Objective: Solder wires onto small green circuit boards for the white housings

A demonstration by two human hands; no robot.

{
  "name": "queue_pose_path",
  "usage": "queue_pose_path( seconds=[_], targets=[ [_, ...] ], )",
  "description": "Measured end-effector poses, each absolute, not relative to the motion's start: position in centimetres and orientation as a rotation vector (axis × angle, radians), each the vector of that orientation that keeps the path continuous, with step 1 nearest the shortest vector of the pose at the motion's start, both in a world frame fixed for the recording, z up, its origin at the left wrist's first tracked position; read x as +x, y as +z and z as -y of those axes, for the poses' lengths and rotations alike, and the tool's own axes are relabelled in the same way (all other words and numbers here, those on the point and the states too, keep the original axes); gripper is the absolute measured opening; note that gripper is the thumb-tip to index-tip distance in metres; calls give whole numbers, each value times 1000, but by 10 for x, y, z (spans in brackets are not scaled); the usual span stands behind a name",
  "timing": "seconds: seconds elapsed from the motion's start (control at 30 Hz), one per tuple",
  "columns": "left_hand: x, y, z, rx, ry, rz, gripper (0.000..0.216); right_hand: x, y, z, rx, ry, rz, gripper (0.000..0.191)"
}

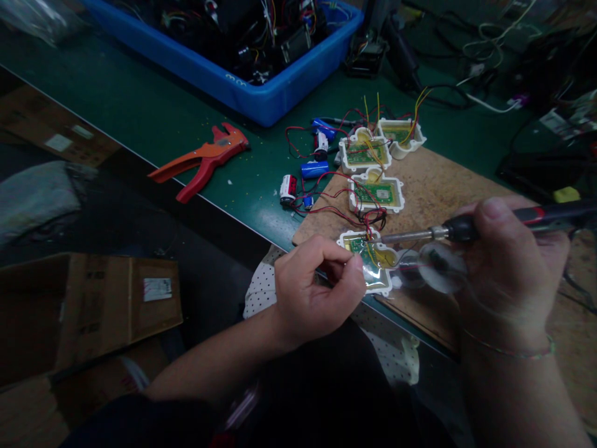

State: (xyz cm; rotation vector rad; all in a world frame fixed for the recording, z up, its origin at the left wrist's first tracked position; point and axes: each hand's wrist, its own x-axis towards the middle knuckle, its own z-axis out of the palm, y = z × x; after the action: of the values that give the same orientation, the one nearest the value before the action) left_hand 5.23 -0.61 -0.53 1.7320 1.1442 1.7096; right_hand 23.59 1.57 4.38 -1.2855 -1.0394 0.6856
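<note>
My right hand is closed around the dark handle of a soldering iron. The iron's metal tip reaches left to the top of the nearest white plastic housing, where red and black wires meet a green circuit board. Over the left side of this housing, my left hand has thumb and forefinger pinched together; whatever sits between them is hidden. A round, clear spool-like piece lies just left of my right hand, partly see-through and blurred.
Further housings with boards stand behind on a brown board, wired to blue and white cylindrical batteries. Orange-red wire strippers lie at the bench edge. A blue bin of parts stands behind; cardboard boxes are lower left.
</note>
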Motion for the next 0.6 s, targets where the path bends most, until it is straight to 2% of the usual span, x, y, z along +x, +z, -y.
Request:
queue_pose_path(
  seconds=[0.6],
  targets=[
    [54, -4, 4, 1539, 1656, -1166, 12, 236, 36, -20, -1239, 584, 1029, 17]
  ],
)
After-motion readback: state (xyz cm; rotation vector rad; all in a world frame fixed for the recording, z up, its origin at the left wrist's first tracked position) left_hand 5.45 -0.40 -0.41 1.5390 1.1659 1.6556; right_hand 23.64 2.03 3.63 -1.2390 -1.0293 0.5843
